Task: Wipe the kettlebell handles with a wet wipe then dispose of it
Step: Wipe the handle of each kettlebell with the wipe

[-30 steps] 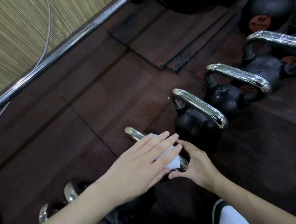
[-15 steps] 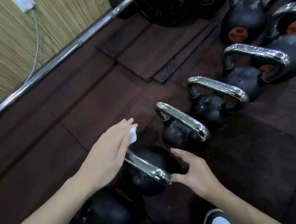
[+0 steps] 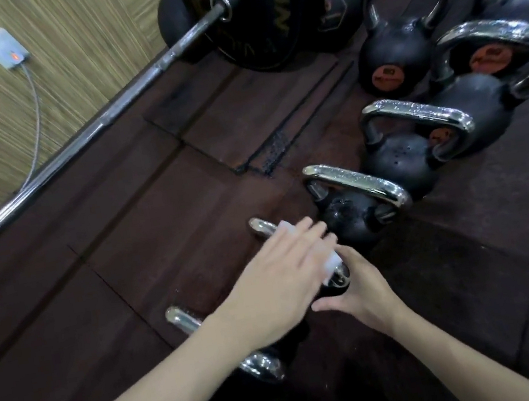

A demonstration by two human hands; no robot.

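Scene: you crouch over a row of kettlebells on the dark rubber floor [image 3: 163, 268], a barbell [image 3: 122, 101] along the wall.
Left hand: your left hand [image 3: 279, 277] lies flat, its fingers [image 3: 309, 231] pressing the wet wipe [image 3: 330, 264] onto the chrome handle [image 3: 262, 228] of the second kettlebell; not clenched, only bearing down.
Right hand: your right hand [image 3: 363, 288] cups the handle's near end, fingers curled to steady it.
Just changed: half a second ago the wipe sat at the handle's far end; now it has slid back toward you, covering the middle and near part.
Meaning: this handle looks nearly done. The next kettlebell [image 3: 356, 217] and those beyond await, beaded with droplets.
Remaining: more handles, then disposal.
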